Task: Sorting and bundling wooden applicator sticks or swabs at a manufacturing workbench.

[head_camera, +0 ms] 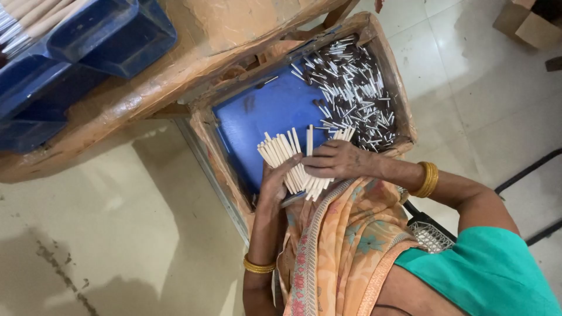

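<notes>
Pale tiled floor surrounds a worn wooden tray (391,70) lined blue. Left hand (275,182) and right hand (335,161) both close around a bundle of pale sticks (288,153), beside heaped small metal tubes (351,88).

Two hands, the left hand (275,181) and right hand (333,161), meet on one fanned bundle of pale sticks (290,158) too many to count, with one heap of uncountable small metal ferrules (351,93) just beyond the right hand, and two blue bins (111,35) far beyond the left.
</notes>
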